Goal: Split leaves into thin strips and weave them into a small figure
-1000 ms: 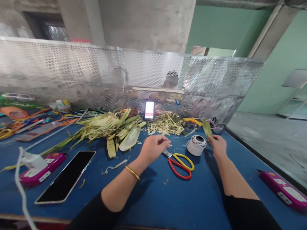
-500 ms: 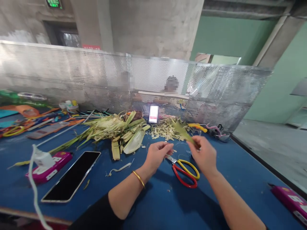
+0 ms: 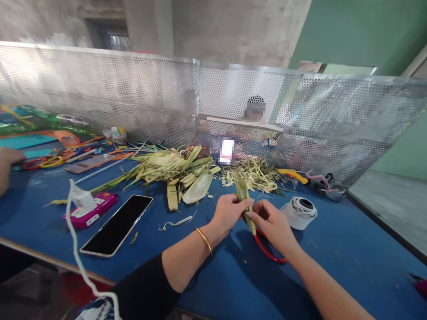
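No text, brand or number can be read. The lit screen shows a reddish line, illegible. The power strip carries pale label areas; any print is too small to resolve. The red sign shows only a narrow, unreadable edge.

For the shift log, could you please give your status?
Left hand pinching husk strip, right hand touching it. Red scissors handle partly hidden beneath. White thread spool beside right hand.

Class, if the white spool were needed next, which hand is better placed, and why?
Likely the right hand, nearer the white spool than the left hand, though both touch the husk.
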